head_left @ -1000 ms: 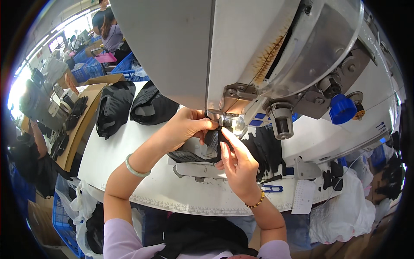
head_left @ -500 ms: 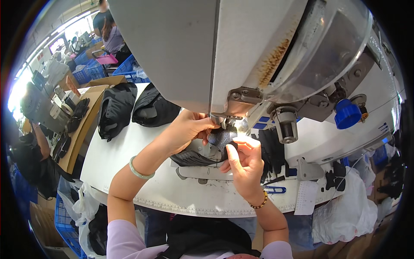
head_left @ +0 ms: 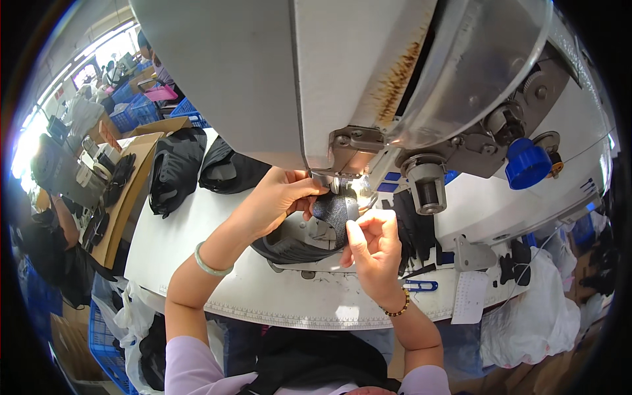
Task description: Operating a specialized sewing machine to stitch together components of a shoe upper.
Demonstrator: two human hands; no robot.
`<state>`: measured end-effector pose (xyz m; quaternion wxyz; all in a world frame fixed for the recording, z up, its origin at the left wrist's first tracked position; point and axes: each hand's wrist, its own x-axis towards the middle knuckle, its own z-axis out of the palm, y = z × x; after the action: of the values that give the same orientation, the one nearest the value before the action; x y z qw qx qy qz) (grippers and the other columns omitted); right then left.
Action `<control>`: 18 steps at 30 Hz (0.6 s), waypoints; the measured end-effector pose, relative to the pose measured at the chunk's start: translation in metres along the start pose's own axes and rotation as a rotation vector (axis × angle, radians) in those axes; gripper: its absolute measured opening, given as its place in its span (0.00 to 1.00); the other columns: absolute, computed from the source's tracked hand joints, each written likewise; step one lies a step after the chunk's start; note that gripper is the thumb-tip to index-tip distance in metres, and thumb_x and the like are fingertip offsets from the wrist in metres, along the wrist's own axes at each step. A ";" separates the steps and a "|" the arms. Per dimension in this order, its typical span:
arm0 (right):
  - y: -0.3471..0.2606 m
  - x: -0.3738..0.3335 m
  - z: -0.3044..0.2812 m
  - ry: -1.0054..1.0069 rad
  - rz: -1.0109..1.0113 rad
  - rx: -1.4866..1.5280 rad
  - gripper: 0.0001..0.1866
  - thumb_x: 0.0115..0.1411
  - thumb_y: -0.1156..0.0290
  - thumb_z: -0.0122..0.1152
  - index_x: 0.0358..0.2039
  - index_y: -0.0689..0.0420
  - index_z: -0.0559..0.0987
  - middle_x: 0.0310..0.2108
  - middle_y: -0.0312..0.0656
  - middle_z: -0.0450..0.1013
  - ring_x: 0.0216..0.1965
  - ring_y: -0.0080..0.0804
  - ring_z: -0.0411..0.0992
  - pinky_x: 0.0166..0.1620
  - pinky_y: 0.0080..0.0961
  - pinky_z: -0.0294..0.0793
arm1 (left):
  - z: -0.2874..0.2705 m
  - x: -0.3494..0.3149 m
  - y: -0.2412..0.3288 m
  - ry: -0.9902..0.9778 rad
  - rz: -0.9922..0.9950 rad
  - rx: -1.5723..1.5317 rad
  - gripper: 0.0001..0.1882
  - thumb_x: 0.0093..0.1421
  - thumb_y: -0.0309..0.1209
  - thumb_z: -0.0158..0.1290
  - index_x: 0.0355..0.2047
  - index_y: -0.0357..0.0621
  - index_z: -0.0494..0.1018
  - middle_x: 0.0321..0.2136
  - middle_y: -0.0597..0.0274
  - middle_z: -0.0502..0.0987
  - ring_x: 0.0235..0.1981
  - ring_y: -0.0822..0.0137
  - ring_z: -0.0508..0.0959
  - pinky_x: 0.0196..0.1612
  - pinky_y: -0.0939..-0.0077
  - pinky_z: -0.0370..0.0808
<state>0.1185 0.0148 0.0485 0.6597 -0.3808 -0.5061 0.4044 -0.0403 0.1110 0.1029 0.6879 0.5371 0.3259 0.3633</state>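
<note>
A black shoe upper (head_left: 287, 250) lies curved on the white sewing table, its speckled grey lining showing beneath the needle area of a big white sewing machine (head_left: 230, 79). My left hand (head_left: 276, 201) pinches the edge of the upper just left of the presser foot. On the near right side, my right hand (head_left: 374, 247) grips a dark edge strip of the same upper between thumb and fingers. Bright lamp light falls around the needle, and the machine head partly hides the stitching spot. My left fingertips are partly covered by the machine.
Two more black shoe uppers (head_left: 176, 172) rest at the left of the table. Black strips (head_left: 413, 230), a blue thread snipper (head_left: 420, 286) and a white paper pad (head_left: 469, 297) lie on the right. A blue basket (head_left: 108, 345) with bags stands lower left. Another person's arm (head_left: 64, 217) shows far left.
My view has tilted slightly, shifting the machine head left. More of the upper's speckled lining and curved side shows now. Both hands keep their hold. A background person is now mostly hidden.
</note>
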 end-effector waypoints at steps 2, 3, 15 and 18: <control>0.000 -0.001 -0.001 0.001 -0.004 -0.013 0.10 0.58 0.77 0.55 0.32 0.61 0.61 0.25 0.37 0.69 0.18 0.15 0.68 0.19 0.11 0.68 | 0.003 -0.004 0.002 -0.013 -0.036 0.003 0.05 0.56 0.25 0.51 0.31 0.35 0.74 0.24 0.64 0.74 0.19 0.76 0.71 0.20 0.81 0.70; -0.001 -0.001 -0.002 -0.005 0.019 -0.007 0.11 0.58 0.77 0.54 0.32 0.61 0.61 0.25 0.37 0.69 0.18 0.15 0.68 0.18 0.11 0.68 | 0.004 -0.005 0.002 -0.015 -0.039 0.008 0.05 0.56 0.25 0.51 0.31 0.35 0.74 0.24 0.64 0.74 0.19 0.76 0.71 0.20 0.81 0.70; -0.003 0.002 -0.001 0.036 0.015 -0.028 0.12 0.58 0.75 0.56 0.35 0.60 0.60 0.21 0.36 0.68 0.17 0.15 0.66 0.19 0.11 0.64 | 0.001 -0.002 -0.007 0.017 0.084 -0.032 0.09 0.59 0.26 0.49 0.27 0.32 0.73 0.21 0.62 0.72 0.20 0.73 0.72 0.27 0.81 0.70; 0.004 0.003 -0.001 0.085 -0.082 -0.122 0.13 0.57 0.75 0.57 0.35 0.60 0.61 0.20 0.34 0.67 0.17 0.14 0.64 0.20 0.11 0.63 | 0.006 0.001 -0.010 0.093 0.080 -0.061 0.10 0.60 0.27 0.49 0.27 0.31 0.72 0.22 0.61 0.72 0.19 0.72 0.72 0.27 0.80 0.70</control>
<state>0.1195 0.0189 0.0459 0.6721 -0.4161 -0.5166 0.3292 -0.0336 0.1072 0.0945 0.6731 0.5109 0.3247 0.4248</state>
